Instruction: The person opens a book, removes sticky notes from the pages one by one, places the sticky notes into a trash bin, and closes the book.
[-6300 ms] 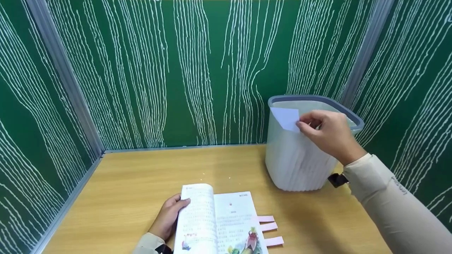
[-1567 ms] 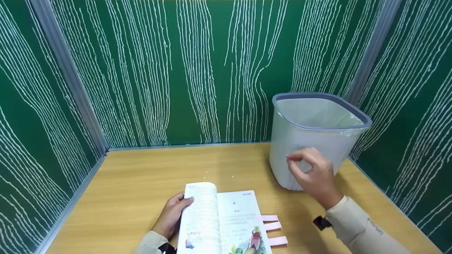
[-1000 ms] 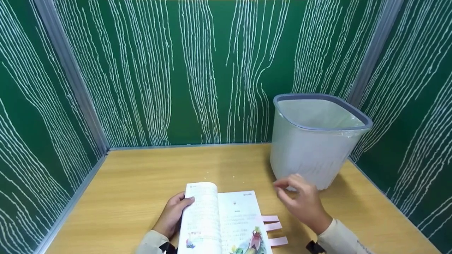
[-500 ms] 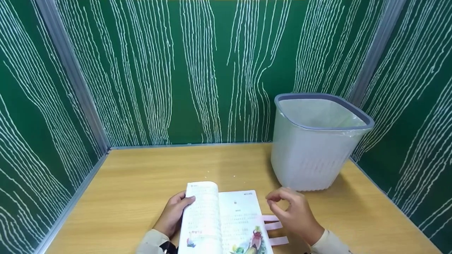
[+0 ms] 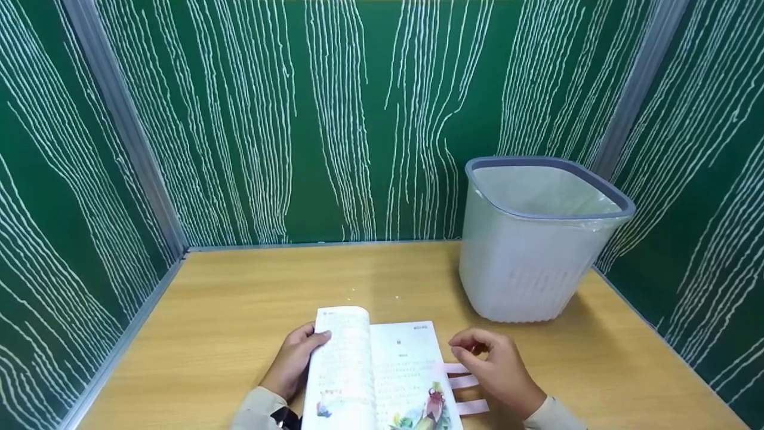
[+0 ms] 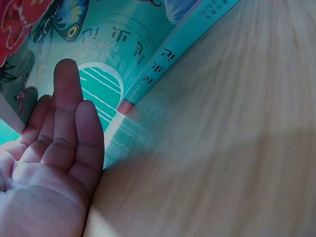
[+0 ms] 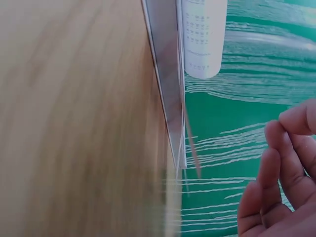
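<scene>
An open book (image 5: 403,358) lies at the front of the table, its left pages bent up. My left hand (image 5: 292,361) grips its left side, thumb on the page. In the left wrist view the fingers (image 6: 67,113) lie against the green illustrated cover (image 6: 113,39). Several pale pink paper tabs (image 5: 471,407) stick out of the book's right edge. Close beside these tabs is my right hand (image 5: 498,370), with thumb and forefinger near each other. Nothing shows between its fingertips in the right wrist view, where its fingers (image 7: 269,173) are loosely bent.
A white bin (image 5: 525,269) with a grey rim and a clear liner stands at the back right of the wooden table (image 5: 268,275). Tiny white scraps lie behind the book. Green panels (image 5: 412,149) with white wavy lines enclose the back and sides.
Some seconds ago my right hand pinched a white slip of paper before the bin; that slip is out of sight. The hand has come down leftward to the book's tabs. My left hand keeps its grip.
</scene>
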{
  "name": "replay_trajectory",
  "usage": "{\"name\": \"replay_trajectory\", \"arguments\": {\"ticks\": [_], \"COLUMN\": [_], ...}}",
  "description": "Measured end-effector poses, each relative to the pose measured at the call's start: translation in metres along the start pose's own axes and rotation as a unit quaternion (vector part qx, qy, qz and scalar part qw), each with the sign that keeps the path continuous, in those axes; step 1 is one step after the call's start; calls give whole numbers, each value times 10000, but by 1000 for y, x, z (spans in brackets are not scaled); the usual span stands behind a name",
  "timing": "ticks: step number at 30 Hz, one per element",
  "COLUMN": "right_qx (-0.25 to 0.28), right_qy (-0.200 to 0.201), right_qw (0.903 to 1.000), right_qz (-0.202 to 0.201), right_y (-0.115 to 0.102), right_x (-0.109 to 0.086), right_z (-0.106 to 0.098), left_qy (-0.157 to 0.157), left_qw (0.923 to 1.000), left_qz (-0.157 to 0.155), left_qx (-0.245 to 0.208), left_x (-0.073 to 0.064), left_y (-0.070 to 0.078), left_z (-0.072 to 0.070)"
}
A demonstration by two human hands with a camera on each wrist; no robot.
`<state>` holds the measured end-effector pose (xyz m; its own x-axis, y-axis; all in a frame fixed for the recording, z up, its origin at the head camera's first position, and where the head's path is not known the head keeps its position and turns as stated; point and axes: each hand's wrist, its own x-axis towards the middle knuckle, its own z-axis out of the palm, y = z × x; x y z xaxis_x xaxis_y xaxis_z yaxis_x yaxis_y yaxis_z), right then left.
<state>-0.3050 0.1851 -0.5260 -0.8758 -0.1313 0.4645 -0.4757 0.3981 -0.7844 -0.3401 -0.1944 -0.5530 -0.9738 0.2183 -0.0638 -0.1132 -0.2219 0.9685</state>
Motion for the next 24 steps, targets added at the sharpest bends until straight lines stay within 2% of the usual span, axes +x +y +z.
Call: {"name": "replay_trajectory", "arguments": {"ticks": [6, 13, 19, 24], "right_qx": [868, 1270, 1626, 1346], "right_qy": [-311, -1005, -1760, -2082], "right_qw": [9936, 9778, 9588, 9574], "right_qz": [648, 1331, 1523, 1480], "right_y": [15, 25, 27, 28], "right_x": [-1, -3, -5, -6], "right_z": [-2, -2, -5, -8], "left_qy": [-3, -1, 29, 43], "left_qw": [9999, 10000, 10000, 9999], "left_qz": [29, -33, -43, -37], "left_qx": [111, 39, 55, 94], "left_x": [2, 2, 2, 2], "left_y": [-1, -2, -2, -2], "left_z": [-1, -2, -3, -2]}}
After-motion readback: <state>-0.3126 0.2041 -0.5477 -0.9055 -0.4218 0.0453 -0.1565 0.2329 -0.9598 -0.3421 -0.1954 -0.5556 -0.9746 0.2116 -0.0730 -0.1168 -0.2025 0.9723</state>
